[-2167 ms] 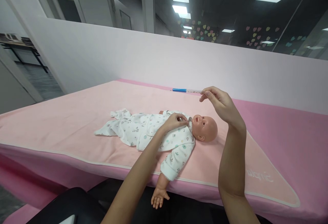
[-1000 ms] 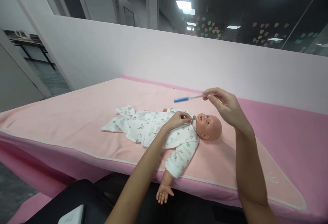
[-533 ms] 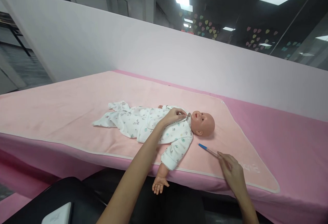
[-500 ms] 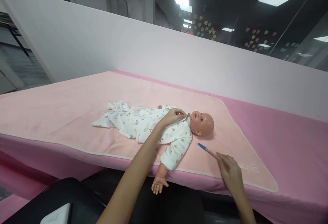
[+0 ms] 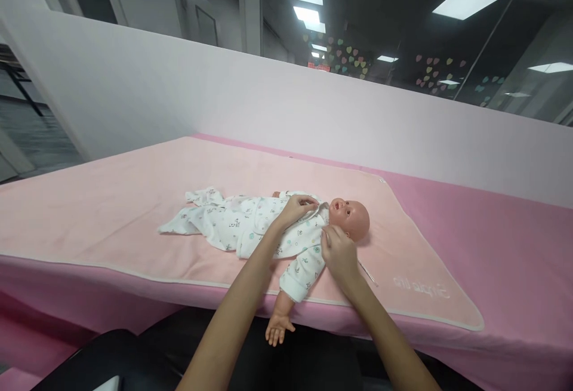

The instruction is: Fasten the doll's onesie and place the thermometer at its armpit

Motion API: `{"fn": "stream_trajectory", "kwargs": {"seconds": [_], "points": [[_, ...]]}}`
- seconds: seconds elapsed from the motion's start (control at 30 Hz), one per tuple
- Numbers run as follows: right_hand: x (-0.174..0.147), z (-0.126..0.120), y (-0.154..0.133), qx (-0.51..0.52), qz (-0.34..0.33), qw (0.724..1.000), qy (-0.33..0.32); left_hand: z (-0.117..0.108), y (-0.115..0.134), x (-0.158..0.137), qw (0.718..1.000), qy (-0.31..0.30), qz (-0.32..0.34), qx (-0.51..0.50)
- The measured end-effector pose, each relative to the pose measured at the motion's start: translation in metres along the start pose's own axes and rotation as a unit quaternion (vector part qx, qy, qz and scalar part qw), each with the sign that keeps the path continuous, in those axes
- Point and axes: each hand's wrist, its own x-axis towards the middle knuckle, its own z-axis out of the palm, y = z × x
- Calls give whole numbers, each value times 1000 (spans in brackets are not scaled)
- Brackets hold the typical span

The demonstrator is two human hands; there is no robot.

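A baby doll [image 5: 350, 218] lies on its back in a white printed shirt [image 5: 293, 240] and matching trousers [image 5: 219, 224], its head to the right. My left hand [image 5: 297, 211] pinches the front edge of the shirt just below the collar. Over the doll's near shoulder is my right hand [image 5: 339, 252], its fingers curled together close to the shirt; whatever lies between them is hidden. A pen [image 5: 367, 273] rests on the mat beside that hand, which covers its blue end. The doll's near arm [image 5: 281, 313] hangs past the table edge.
Under the doll a peach mat [image 5: 134, 218] with a pale border spreads over a pink-covered table [image 5: 505, 242]. A low white partition [image 5: 268, 110] runs behind, with dark glass above it. The corner of a white object [image 5: 110, 384] shows at the bottom left.
My right hand has let go of the pen, which now lies on the mat, and has moved left to the doll's shoulder. My left hand stays at the shirt front.
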Motion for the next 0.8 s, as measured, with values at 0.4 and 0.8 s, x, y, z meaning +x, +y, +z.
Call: {"fn": "stream_trajectory", "kwargs": {"seconds": [0.4,0.8], "points": [[43,56,-5,181,4,975,129,-6,-4,3,986,83,-59,-135],[37,65,-1,243,30,947,206,-10,9,-4,990,-113,-48,-67]]}}
